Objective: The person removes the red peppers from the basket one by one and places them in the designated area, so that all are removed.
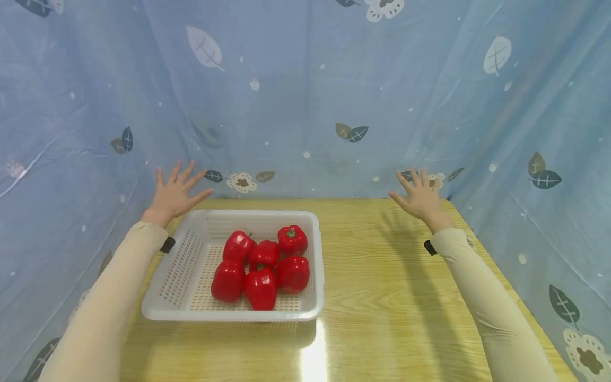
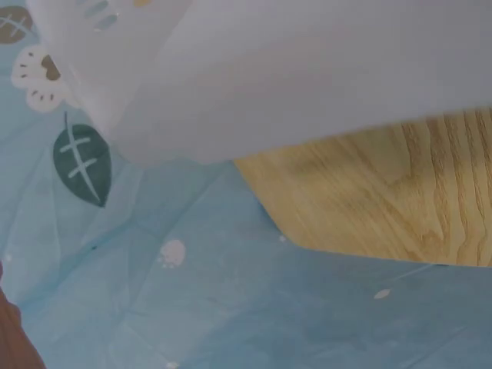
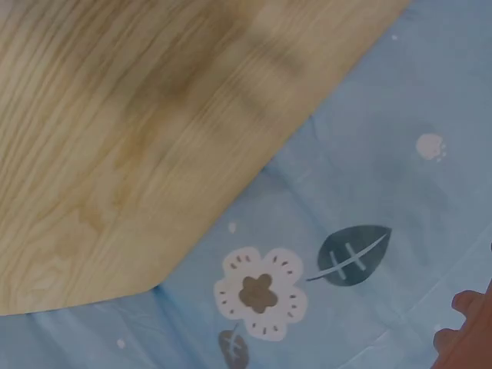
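Observation:
Several shiny red bell peppers (image 1: 261, 288) lie grouped in the right half of a white perforated plastic basket (image 1: 234, 316). My left hand (image 1: 174, 196) is raised with spread fingers above the basket's far left corner and holds nothing. Over the table's far right corner, my right hand (image 1: 421, 197) is also held up, its fingers apart and nothing in it. In the left wrist view the basket's pale wall (image 2: 307, 84) fills the top, and only a sliver of the hand (image 2: 14, 338) shows. The right wrist view catches a little of the right hand (image 3: 469, 330) at its edge.
The basket stands on the left of a wood-grain table (image 1: 367, 297). A blue curtain (image 1: 305, 106) printed with leaves and flowers surrounds the table's back and sides. Each wrist carries a black band, such as the right wristband (image 1: 430, 248).

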Demonstrator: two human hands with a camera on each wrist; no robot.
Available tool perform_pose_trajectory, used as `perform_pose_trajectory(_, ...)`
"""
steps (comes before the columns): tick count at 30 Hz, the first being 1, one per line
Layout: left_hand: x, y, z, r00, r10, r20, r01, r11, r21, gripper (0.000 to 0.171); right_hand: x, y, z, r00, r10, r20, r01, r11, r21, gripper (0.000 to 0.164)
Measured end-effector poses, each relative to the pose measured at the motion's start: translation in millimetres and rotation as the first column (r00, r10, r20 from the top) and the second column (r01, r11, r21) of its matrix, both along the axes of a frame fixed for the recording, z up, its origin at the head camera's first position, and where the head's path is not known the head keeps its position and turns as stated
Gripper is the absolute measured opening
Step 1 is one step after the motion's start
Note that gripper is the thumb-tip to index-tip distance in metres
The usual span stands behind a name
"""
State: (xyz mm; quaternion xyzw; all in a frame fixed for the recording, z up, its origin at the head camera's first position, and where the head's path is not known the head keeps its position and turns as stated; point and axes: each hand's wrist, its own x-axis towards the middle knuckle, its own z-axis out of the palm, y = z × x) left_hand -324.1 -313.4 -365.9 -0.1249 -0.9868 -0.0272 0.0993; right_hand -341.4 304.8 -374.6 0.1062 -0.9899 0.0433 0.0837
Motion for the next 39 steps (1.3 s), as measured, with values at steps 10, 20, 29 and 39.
perform_pose_trajectory(10,5.8,-4.0,0.6,0.998,-0.015,0.057,0.016,1.000,-0.015,0.075,-4.9,-27.1,-1.6,0.996,0.088,0.020,-0.088,0.996,0.026,0.077)
perform_pose_trajectory(20,17.8,-12.4,0.3,0.997,-0.022,0.080,0.020,0.999,0.029,0.073,-6.9,-73.8,-5.4,0.976,0.219,0.007,-0.219,0.976,-0.008,0.074)
perform_pose_trajectory(29,29.9,-20.7,-10.2,0.996,-0.027,0.089,0.020,0.997,0.080,0.071,4.9,-117.3,-4.1,0.938,0.345,0.026,-0.343,0.937,-0.060,0.071)
perform_pose_trajectory(39,43.0,-20.9,-31.6,0.994,-0.093,0.056,0.086,0.990,0.114,0.067,17.3,-147.3,-4.6,0.880,0.472,0.041,-0.465,0.877,-0.126,0.067)
